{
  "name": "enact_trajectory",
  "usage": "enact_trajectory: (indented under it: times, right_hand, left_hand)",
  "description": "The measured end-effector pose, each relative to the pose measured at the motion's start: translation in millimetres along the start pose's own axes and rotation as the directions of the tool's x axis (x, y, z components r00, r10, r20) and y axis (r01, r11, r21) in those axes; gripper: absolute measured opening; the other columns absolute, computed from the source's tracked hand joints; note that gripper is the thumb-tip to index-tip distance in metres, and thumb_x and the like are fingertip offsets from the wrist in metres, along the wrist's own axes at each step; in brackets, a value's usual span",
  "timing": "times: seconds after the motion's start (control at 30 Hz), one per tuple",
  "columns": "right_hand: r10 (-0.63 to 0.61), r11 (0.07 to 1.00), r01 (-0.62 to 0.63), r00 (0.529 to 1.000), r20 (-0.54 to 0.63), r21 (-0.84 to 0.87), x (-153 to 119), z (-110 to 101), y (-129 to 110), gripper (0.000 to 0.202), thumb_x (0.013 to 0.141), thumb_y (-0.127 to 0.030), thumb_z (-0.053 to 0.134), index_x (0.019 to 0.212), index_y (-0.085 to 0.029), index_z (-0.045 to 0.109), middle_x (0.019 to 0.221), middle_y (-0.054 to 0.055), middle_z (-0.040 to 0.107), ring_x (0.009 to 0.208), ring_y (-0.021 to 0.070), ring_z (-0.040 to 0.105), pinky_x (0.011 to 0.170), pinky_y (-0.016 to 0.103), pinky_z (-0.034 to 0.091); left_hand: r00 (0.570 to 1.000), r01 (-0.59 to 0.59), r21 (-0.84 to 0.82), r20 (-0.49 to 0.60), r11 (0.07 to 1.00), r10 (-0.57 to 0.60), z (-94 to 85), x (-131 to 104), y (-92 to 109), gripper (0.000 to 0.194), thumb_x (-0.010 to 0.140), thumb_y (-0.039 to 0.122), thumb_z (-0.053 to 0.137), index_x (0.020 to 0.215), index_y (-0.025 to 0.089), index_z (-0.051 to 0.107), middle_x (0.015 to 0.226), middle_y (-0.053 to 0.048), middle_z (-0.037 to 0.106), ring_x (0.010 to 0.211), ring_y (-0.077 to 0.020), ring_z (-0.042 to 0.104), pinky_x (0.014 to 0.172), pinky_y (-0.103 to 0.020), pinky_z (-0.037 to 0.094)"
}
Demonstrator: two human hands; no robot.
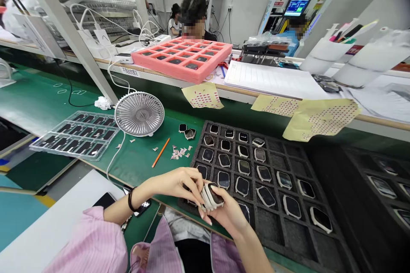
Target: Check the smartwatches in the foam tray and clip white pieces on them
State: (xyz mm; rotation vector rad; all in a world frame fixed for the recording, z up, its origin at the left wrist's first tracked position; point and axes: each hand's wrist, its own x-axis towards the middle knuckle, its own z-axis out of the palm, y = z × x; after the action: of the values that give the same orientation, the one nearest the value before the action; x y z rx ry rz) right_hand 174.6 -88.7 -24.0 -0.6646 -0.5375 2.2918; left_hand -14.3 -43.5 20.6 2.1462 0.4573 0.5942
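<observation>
A small stack of pale-framed smartwatch cases [212,196] with a dark glass face on top is held over the near left part of the black foam tray [269,217]. My right hand [231,211] wraps round the stack from the right, its thumb near the top face. From the left, my left hand [184,182] closes its fingers against the stack's side; whether they pinch a small part there cannot be made out. Many smartwatch cases [243,167] lie face up in the tray's compartments. Two more small watch pieces [189,134] rest on the green bench behind the tray.
A round fan [139,114] stands left of centre, beside a clear tray of dark parts [77,135]. An orange stick [160,152] and small pale scraps [181,152] lie on the bench. The shelf holds a pink foam tray [205,74], papers [272,79] and hanging yellow sheets [320,119].
</observation>
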Motion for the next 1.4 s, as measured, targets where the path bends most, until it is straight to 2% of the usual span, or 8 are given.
enact_trajectory:
  times: [0.53,0.63,0.77,1.0,1.17,1.27,1.33,1.4]
  right_hand:
    - [-0.054,0.991,0.05,0.998,-0.033,-0.128,0,5,7,0.05,0.081,-0.04,0.061,0.124,-0.016,0.054,0.075,0.004,0.064,0.052,0.0159,0.061,0.042,0.022,0.04]
    - [-0.132,0.985,0.122,0.988,-0.079,-0.121,-1,7,2,0.056,0.084,-0.038,0.059,0.133,-0.016,0.047,0.086,0.008,0.067,0.057,0.017,0.061,0.045,0.025,0.041]
    - [-0.219,0.973,0.203,0.961,-0.17,-0.108,-4,3,-12,0.06,0.086,-0.038,0.056,0.14,-0.017,0.04,0.092,0.009,0.068,0.058,0.0168,0.06,0.049,0.027,0.042]
    - [-0.209,0.978,0.208,0.96,-0.188,-0.027,-5,1,-19,0.07,0.083,-0.038,0.057,0.144,-0.013,0.033,0.088,0.01,0.069,0.057,0.0188,0.059,0.047,0.028,0.039]
    - [-0.21,0.977,0.215,0.961,-0.182,0.006,-3,3,-23,0.07,0.082,-0.038,0.057,0.144,-0.014,0.034,0.086,0.009,0.069,0.056,0.019,0.058,0.046,0.027,0.038]
    - [-0.165,0.984,0.174,0.975,-0.151,0.048,-1,4,-25,0.068,0.081,-0.038,0.055,0.141,-0.011,0.038,0.083,0.01,0.068,0.054,0.0185,0.057,0.044,0.027,0.036]
    - [-0.134,0.987,0.144,0.983,-0.122,0.073,0,5,-25,0.065,0.082,-0.039,0.054,0.138,-0.01,0.042,0.081,0.009,0.066,0.053,0.0182,0.056,0.043,0.026,0.035]
    - [-0.119,0.988,0.128,0.988,-0.1,0.085,1,6,-25,0.061,0.082,-0.039,0.053,0.135,-0.011,0.046,0.077,0.006,0.065,0.053,0.0181,0.056,0.043,0.026,0.035]
  left_hand:
    - [0.969,0.23,-0.034,-0.083,0.972,-0.233,7.1,-14,-23,0.034,0.078,0.043,0.07,0.073,0.017,0.049,0.085,-0.003,0.058,0.076,-0.013,0.054,0.066,-0.022,0.042]
    - [0.888,0.396,0.079,-0.288,0.915,-0.359,-8.9,-24,-42,0.03,0.08,0.043,0.067,0.084,0.016,0.056,0.085,-0.002,0.059,0.071,-0.0134,0.055,0.065,-0.024,0.044]
    - [0.703,0.684,0.372,-0.564,0.628,-0.432,-24.8,-36,-67,0.018,0.088,0.034,0.056,0.095,0.018,0.06,0.096,-0.005,0.062,0.084,-0.0192,0.06,0.077,-0.031,0.048]
    - [0.677,0.731,0.421,-0.552,0.538,-0.487,-22.7,-36,-90,0.007,0.084,0.022,0.057,0.082,0.018,0.062,0.087,-0.005,0.065,0.075,-0.0182,0.063,0.066,-0.028,0.05]
    - [0.682,0.722,0.426,-0.575,0.546,-0.453,-20.2,-29,-72,0.01,0.087,0.02,0.052,0.081,0.017,0.059,0.082,-0.005,0.064,0.075,-0.0192,0.063,0.065,-0.029,0.051]
    - [0.768,0.615,0.457,-0.534,0.643,-0.355,-9.2,-18,-35,0.012,0.092,0.023,0.048,0.089,0.019,0.059,0.087,-0.004,0.066,0.081,-0.0168,0.064,0.074,-0.029,0.052]
    - [0.919,0.274,0.498,-0.389,0.823,-0.07,-0.3,-9,-8,0.013,0.094,0.023,0.048,0.093,0.018,0.061,0.088,-0.005,0.069,0.083,-0.0156,0.065,0.076,-0.026,0.052]
    - [0.938,0.017,0.539,-0.301,0.842,0.173,6.7,-1,12,0.012,0.093,0.019,0.05,0.097,0.017,0.061,0.089,-0.006,0.071,0.083,-0.0153,0.066,0.076,-0.025,0.052]
